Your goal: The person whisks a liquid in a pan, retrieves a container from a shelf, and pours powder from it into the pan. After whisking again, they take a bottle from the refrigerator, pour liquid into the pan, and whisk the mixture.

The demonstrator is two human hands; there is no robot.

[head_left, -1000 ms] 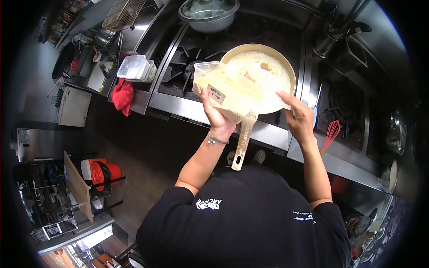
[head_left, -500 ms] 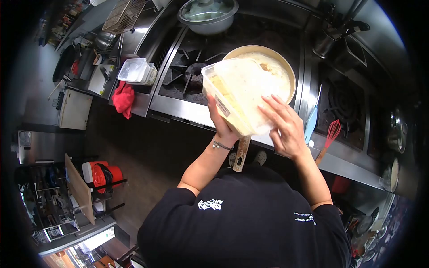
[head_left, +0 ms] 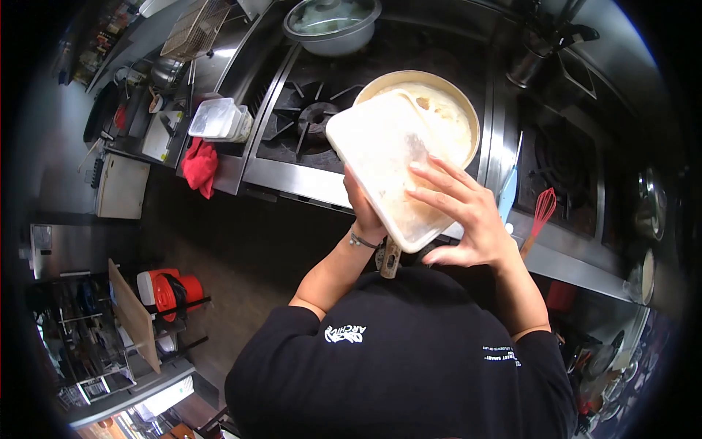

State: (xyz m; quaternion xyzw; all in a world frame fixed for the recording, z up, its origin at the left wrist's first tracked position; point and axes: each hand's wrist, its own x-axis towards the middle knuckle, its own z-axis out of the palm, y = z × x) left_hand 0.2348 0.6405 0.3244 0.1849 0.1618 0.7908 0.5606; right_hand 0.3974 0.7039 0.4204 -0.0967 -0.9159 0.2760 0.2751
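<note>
A rectangular plastic container with a translucent lid (head_left: 380, 161) is held between my hands, its pale lid facing up. My left hand (head_left: 362, 205) wraps around its left side from below, a bracelet on the wrist. With fingers spread, my right hand (head_left: 468, 216) rests its fingertips on the lid's right part. Behind and partly under the container, a large pan (head_left: 474, 139) with a cream-coloured rim sits on the stove, holding a creamy white liquid with a brownish patch. The pan's handle (head_left: 391, 262) shows below the container, pointing toward my body.
An open burner (head_left: 316, 121) lies left of the pan, and a covered grey pot (head_left: 340, 40) stands behind it. Further left are stacked plastic containers (head_left: 216, 119) and a red cloth (head_left: 199, 167). On the right are a blue spatula (head_left: 509, 192) and a red whisk (head_left: 542, 212).
The container has turned so that its lid lies more squarely over it, and its side is no longer visible. My right hand's fingers have spread across the lid.
</note>
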